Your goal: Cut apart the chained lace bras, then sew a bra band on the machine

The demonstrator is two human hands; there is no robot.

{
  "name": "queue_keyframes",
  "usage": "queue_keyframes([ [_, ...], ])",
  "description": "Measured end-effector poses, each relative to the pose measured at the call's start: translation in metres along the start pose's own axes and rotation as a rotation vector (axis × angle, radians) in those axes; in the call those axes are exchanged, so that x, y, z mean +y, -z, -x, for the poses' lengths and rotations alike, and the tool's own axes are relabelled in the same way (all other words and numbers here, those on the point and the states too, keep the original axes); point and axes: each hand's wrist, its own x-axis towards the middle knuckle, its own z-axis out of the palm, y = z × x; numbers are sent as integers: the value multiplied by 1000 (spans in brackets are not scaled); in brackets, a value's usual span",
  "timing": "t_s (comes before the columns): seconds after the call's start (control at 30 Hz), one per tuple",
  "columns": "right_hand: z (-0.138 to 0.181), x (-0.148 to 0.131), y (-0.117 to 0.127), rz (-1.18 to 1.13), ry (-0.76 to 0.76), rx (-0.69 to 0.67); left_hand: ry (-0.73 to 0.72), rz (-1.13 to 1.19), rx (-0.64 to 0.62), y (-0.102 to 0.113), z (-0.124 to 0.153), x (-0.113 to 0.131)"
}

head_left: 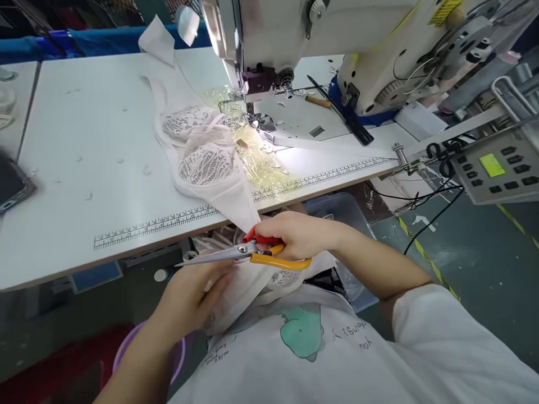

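Note:
My right hand (295, 233) is closed around scissors (236, 253) with red and yellow handles, blades pointing left, just below the table's front edge. My left hand (191, 294) grips white fabric (242, 289) under the blades, close to my chest. That fabric runs up over the table edge into a white lace bra piece (202, 157) lying on the table, stretching toward the needle of the sewing machine (320, 33).
A white table (84, 140) carries a printed ruler (168, 223) along its front edge. Clear yellowish film (261, 163) lies by the needle. A control panel (497, 168) stands at right. A purple basin (126, 348) and a plastic bin (341, 210) sit under the table.

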Motion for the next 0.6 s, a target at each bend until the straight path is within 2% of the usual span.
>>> queue_keyframes([
  [0.07, -3, -5, 4, 3, 28, -32, -21, 129, 24, -3, -11, 14],
  [0.17, -8, -10, 13, 22, 20, -73, 125, 401, 28, -6, -24, 28],
  [0.3, -11, -8, 24, 92, -21, -65, 253, 734, 62, -10, -30, 26],
  [0.6, -15, -7, 29, 92, -8, -63, 388, 923, 109, -15, -32, 21],
])
